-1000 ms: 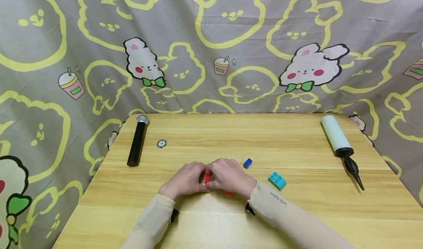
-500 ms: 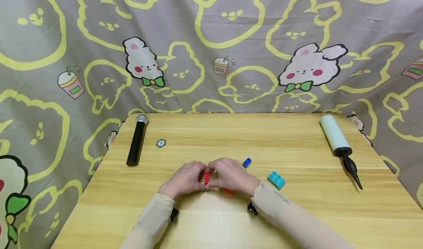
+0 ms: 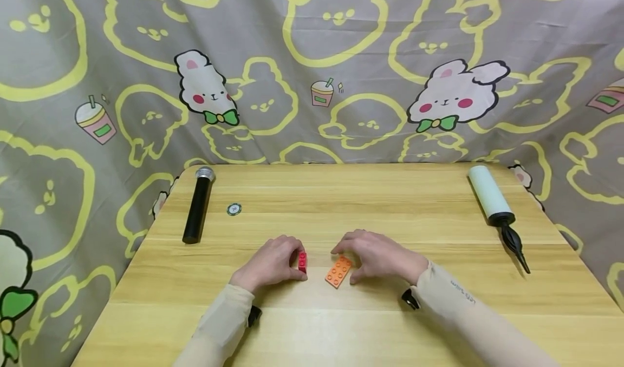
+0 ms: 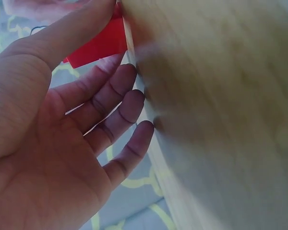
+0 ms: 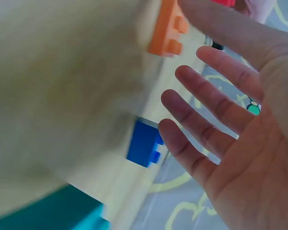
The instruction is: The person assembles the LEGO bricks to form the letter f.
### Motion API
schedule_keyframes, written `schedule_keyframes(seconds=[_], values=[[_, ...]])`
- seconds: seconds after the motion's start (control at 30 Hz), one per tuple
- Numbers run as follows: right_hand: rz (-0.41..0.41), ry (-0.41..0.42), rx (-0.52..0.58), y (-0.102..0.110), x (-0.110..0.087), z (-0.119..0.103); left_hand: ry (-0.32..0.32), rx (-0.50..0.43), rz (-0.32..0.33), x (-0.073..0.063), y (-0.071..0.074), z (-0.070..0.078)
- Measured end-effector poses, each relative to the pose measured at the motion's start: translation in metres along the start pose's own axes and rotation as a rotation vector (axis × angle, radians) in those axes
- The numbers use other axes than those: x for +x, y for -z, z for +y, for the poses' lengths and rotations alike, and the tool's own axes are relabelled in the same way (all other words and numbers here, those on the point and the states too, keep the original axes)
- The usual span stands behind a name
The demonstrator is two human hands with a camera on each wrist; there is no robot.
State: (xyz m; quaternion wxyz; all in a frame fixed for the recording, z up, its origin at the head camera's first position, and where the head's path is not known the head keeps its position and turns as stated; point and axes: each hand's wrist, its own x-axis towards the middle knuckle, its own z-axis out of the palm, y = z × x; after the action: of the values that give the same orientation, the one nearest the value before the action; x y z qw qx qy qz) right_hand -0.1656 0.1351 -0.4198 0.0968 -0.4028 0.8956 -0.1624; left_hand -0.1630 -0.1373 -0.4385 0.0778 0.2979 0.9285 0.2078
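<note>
My left hand (image 3: pixel 273 261) pinches a small red brick (image 3: pixel 303 261) at the front middle of the bench (image 3: pixel 341 194). My right hand (image 3: pixel 377 256) hovers with relaxed fingers just beside the orange studded plate (image 3: pixel 338 271), flat on the bench.

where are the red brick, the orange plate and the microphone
red brick (image 3: pixel 303 261), head view, on its studded side beside the left hand's fingers
orange plate (image 3: pixel 338 271), head view, middle of its studded top
microphone (image 3: pixel 196 213), head view, midway along its black handle
</note>
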Motion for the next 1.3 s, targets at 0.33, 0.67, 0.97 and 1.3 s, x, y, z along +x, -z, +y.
schedule_keyframes(seconds=[0.33,0.67,0.97,1.3], values=[[0.04,0.048,-0.012,-0.018,-0.001,-0.001,-0.025,-0.004,-0.014,-0.004,0.001,-0.006],[0.12,0.015,-0.008,-0.018,-0.001,-0.005,-0.014,-0.003,-0.013,-0.005,0.002,-0.005],[0.214,0.033,0.096,-0.002,0.013,-0.019,-0.006,0.013,-0.013,-0.004,0.002,-0.003],[0.178,0.044,0.151,-0.008,0.035,-0.031,-0.01,0.039,-0.023,-0.002,-0.001,-0.004]])
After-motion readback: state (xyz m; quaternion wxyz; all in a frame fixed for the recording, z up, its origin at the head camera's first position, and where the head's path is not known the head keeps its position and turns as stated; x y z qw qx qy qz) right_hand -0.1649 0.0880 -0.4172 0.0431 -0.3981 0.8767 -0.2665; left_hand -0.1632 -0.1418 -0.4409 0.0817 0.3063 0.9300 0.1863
